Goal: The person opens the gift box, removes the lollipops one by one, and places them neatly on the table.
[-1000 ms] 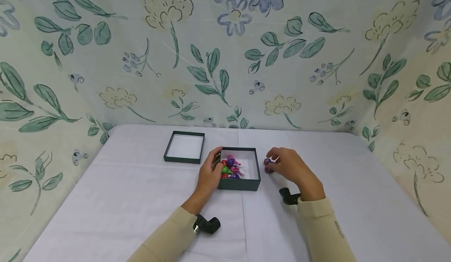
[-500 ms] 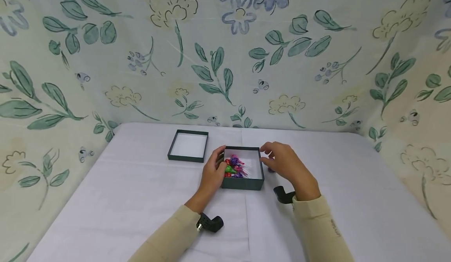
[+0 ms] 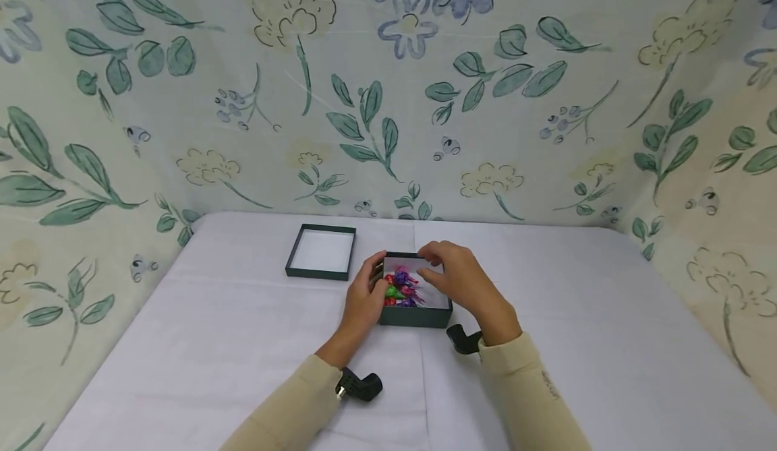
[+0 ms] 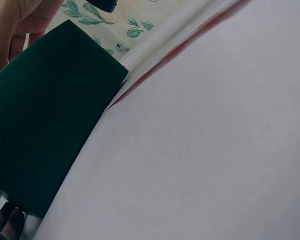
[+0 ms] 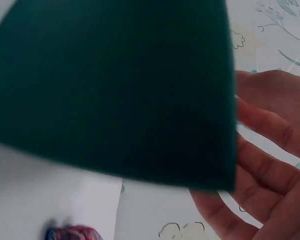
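Observation:
A dark green box [image 3: 415, 317] stands on the white table with several wrapped lollipops [image 3: 400, 286] in red, green, pink and purple inside, heads toward its left side. My left hand [image 3: 361, 299] grips the box's left wall, thumb at the near side and fingers behind. My right hand [image 3: 461, 279] reaches over the box's right wall, its thumb and forefinger apart above the white inside, nothing visible between them. In the right wrist view its fingers [image 5: 270, 165] pass behind the green wall, tips hidden. A red and blue wrapped lollipop [image 5: 72, 233] shows beside the box there.
The open lid [image 3: 320, 252], dark green with a white inside, lies on the table to the box's left and slightly farther back. A floral cloth [image 3: 388, 100] hangs behind and at both sides of the white table [image 3: 212, 343].
My right hand has moved left, from the purple lollipops on the table beside the box to above the box's inside. My left hand keeps its grip on the box.

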